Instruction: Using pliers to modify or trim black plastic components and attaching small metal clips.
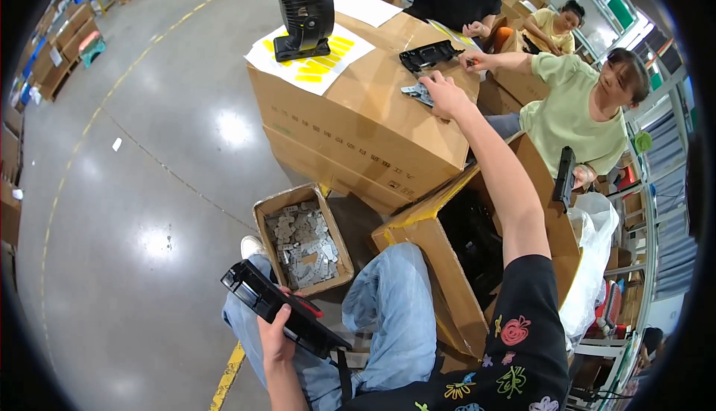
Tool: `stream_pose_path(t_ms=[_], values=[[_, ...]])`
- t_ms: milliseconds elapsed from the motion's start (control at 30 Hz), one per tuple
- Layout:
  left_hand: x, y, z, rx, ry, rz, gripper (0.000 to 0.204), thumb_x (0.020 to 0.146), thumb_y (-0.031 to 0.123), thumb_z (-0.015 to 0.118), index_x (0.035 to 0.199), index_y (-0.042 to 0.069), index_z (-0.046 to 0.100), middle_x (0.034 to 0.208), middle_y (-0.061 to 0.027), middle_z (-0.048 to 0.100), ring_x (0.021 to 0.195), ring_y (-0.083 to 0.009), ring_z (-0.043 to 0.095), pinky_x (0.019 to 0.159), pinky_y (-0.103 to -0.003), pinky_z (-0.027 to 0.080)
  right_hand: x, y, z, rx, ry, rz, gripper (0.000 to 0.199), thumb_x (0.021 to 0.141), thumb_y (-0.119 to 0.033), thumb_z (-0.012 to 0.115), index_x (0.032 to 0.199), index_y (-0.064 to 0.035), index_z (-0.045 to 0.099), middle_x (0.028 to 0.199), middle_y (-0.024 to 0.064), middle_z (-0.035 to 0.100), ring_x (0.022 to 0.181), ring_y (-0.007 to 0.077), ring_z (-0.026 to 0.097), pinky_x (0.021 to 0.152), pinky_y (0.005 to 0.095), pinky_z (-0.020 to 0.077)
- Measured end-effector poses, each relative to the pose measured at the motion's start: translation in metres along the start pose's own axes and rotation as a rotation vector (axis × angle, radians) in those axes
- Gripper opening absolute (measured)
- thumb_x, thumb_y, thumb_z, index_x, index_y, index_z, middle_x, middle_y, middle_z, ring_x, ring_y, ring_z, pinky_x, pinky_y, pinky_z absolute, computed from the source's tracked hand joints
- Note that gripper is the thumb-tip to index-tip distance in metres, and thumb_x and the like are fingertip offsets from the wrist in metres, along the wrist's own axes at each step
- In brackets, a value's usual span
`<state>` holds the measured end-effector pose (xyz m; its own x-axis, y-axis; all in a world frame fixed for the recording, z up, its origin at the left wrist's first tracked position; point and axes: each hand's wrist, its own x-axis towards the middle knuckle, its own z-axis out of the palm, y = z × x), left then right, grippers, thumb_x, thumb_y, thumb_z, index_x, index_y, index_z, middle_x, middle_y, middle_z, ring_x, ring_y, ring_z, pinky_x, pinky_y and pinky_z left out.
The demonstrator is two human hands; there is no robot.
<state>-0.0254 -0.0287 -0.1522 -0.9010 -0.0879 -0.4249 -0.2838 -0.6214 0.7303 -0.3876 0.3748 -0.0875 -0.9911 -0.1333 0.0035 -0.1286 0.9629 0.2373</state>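
Note:
My left hand [277, 335] is closed around a long black plastic housing [283, 308], held tilted above my lap. Something red [308, 306] shows along the housing's edge; its kind is unclear. My right arm stretches out to a tall cardboard box, where my right hand [446, 98] has its fingers curled down on a small pile of grey metal pieces [418, 93]. Just beyond that hand lies another black plastic housing [430, 56]. An open carton [349, 265] holding many similar grey metal pieces [302, 239] stands on the floor by my foot.
The tall cardboard box [358, 131] carries a black fan [304, 10] on a yellow-marked white sheet [261, 54]. At my right, a big open carton [429, 262] contains black parts. A co-worker in light green [574, 105] reaches toward the tabletop; other people sit farther back.

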Motion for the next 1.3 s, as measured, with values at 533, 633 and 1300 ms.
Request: stream_pose_path(t_ms=[533,633,1300], values=[[-0.029,0.000,0.013,-0.125,-0.240,0.018,0.035,0.079,0.004,0.061,0.111,-0.001,0.048,0.099,-0.0152,0.056,0.089,-0.0302,0.061,0.076,-0.047,0.054,-0.213,-0.181,-0.094,1.099,0.057,-0.274,0.032,0.083,-0.023,0.064,0.104,-0.0039,0.049,0.094,0.0090,0.058,0.086,0.0190,0.059,0.076,0.0335,0.0480],[-0.036,-0.007,0.029,0.011,-0.487,0.061,0.042,0.077,0.004,0.066,0.115,0.000,0.049,0.095,-0.0062,0.058,0.093,-0.0212,0.059,0.087,-0.034,0.047,-0.293,-0.232,-0.059,1.589,-0.359,-0.254,0.032,0.096,-0.031,0.050,0.115,-0.0056,0.045,0.094,0.0038,0.058,0.086,0.0138,0.058,0.075,0.0305,0.0474],[-0.089,0.041,0.101,0.332,-0.102,0.452,0.022,0.082,-0.002,0.055,0.103,-0.002,0.062,0.094,-0.0025,0.062,0.083,-0.0092,0.054,0.075,-0.023,0.043,-0.403,-0.192,-0.100,2.224,-0.002,0.096,0.023,0.097,-0.028,0.044,0.097,-0.0050,0.041,0.102,0.0052,0.044,0.065,0.0106,0.045,0.054,0.0258,0.0404]])
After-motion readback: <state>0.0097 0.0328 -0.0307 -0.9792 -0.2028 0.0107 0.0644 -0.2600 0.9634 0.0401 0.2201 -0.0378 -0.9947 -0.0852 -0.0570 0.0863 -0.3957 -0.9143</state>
